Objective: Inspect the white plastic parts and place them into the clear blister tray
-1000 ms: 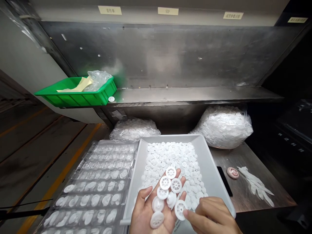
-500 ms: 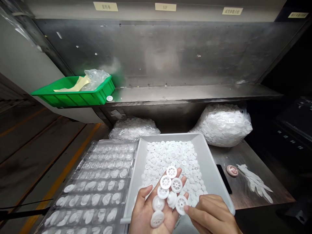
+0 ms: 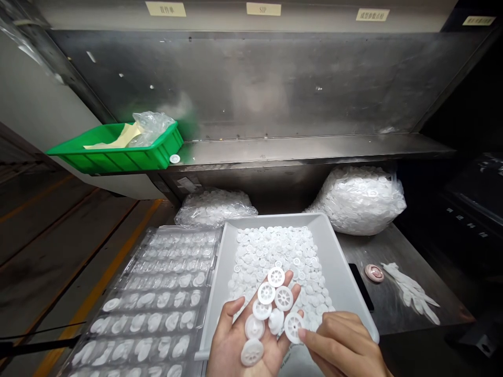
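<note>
My left hand (image 3: 243, 343) is palm up over the near edge of a grey tray (image 3: 341, 272), cupping several white spoked plastic wheels (image 3: 267, 309). My right hand (image 3: 338, 348) comes in from the right; its forefinger and thumb touch the wheel (image 3: 293, 327) at the right edge of that palm. The tray is filled with many more small white wheels (image 3: 275, 251). Left of the tray lies a clear blister tray (image 3: 157, 303) with rows of pockets, the nearer rows holding white parts.
Two plastic bags of white parts (image 3: 359, 199) (image 3: 215, 207) sit under a steel shelf (image 3: 306, 149). A green bin (image 3: 118, 149) with a bag and paper stands on the shelf's left end. A pink round object (image 3: 374, 272), white gloves (image 3: 412, 298) and a dark flat item (image 3: 361, 293) lie right.
The hands have barely shifted; the right forefinger and thumb have closed in slightly on the wheel at the palm's right edge. The view has tilted a little.
</note>
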`<state>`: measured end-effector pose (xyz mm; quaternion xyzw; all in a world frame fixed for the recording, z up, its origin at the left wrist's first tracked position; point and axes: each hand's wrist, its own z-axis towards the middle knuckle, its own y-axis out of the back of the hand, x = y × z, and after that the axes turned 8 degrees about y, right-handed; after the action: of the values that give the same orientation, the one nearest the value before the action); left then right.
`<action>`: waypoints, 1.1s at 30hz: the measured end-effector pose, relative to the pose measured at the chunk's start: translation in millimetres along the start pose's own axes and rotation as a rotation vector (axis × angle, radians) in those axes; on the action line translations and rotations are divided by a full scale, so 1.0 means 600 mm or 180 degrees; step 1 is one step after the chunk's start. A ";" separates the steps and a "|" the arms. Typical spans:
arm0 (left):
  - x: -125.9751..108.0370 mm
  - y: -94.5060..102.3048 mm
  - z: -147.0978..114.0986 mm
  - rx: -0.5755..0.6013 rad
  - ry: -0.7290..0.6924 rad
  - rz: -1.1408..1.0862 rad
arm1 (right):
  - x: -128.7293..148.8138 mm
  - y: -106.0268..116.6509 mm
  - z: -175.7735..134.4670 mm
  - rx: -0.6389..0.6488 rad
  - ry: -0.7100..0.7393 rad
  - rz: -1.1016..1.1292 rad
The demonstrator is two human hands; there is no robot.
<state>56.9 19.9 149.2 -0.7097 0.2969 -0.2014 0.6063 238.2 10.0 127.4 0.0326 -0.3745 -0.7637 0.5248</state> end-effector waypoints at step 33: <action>0.010 0.012 0.023 -0.0492 -0.0232 0.0042 | 0.036 -0.041 0.084 0.0811 0.0112 -0.0414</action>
<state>69.0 25.6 139.0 -0.7593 0.2940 -0.1480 0.5614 187.0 23.3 155.9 0.1365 -0.4563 -0.7416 0.4723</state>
